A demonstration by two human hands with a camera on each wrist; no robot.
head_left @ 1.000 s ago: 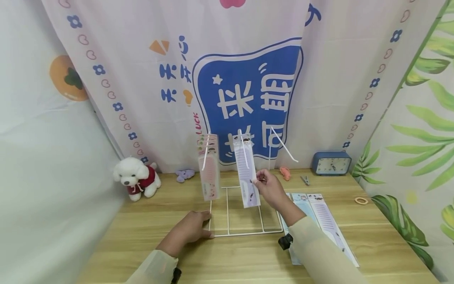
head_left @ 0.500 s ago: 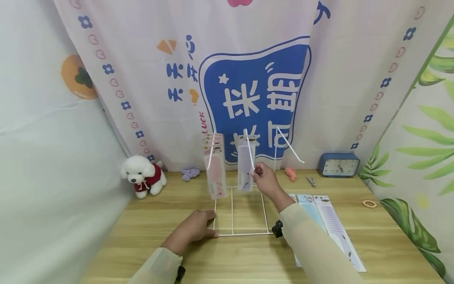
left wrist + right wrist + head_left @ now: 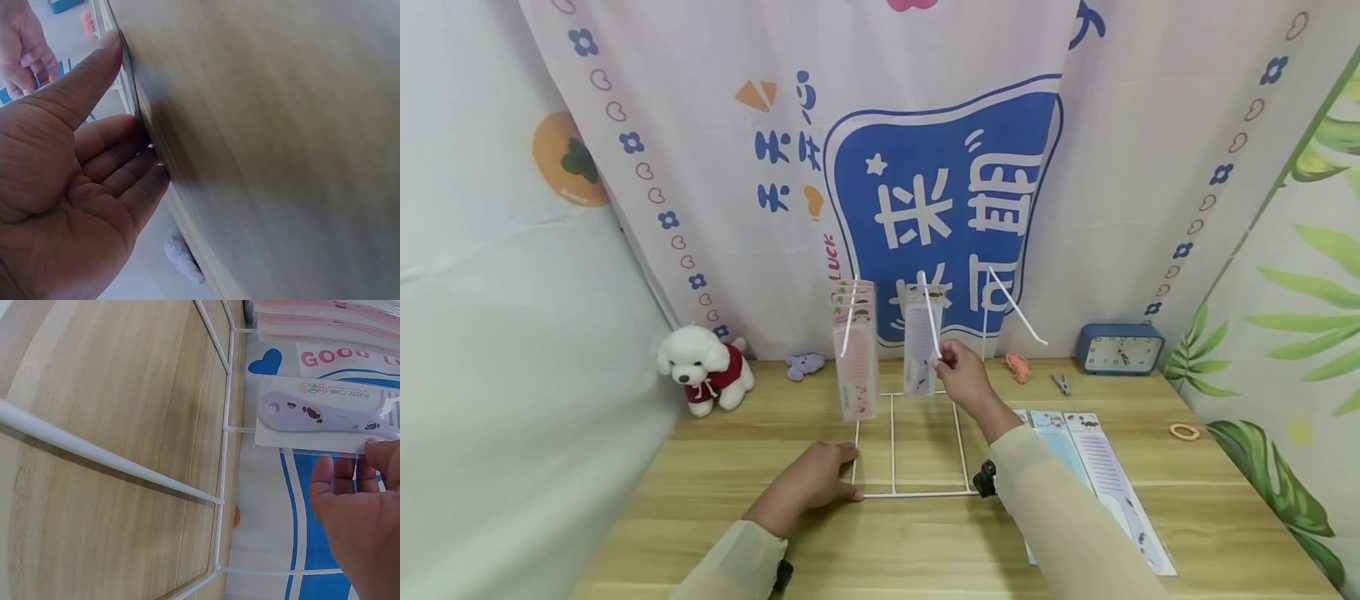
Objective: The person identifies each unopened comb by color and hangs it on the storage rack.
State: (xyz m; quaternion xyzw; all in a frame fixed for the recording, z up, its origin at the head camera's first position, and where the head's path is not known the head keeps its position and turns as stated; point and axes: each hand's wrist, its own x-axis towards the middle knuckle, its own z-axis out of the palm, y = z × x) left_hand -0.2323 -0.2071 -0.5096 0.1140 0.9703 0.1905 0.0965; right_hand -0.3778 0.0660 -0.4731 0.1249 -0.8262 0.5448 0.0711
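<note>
My right hand pinches the lower right edge of a purple plastic comb in a clear-fronted pack. The pack hangs from the middle hook of a white wire rack; in the right wrist view, the thumb lies over its face. Several packs of pink combs hang one behind another on the left hook. At the rack's front left corner, my left hand rests against the base wires, thumb and fingers spread apart. A right hook also sticks out toward me.
Flat on the table, right of the rack, lie a purple comb pack and blue ones, partly under my right sleeve. Along the back are a toy dog, a purple toy, an orange item, a clip and a clock.
My right hand has slid the purple comb pack back along the middle hook, away from me, so it hangs farther in. The left hand stays on the rack's corner; the view shifts slightly.
</note>
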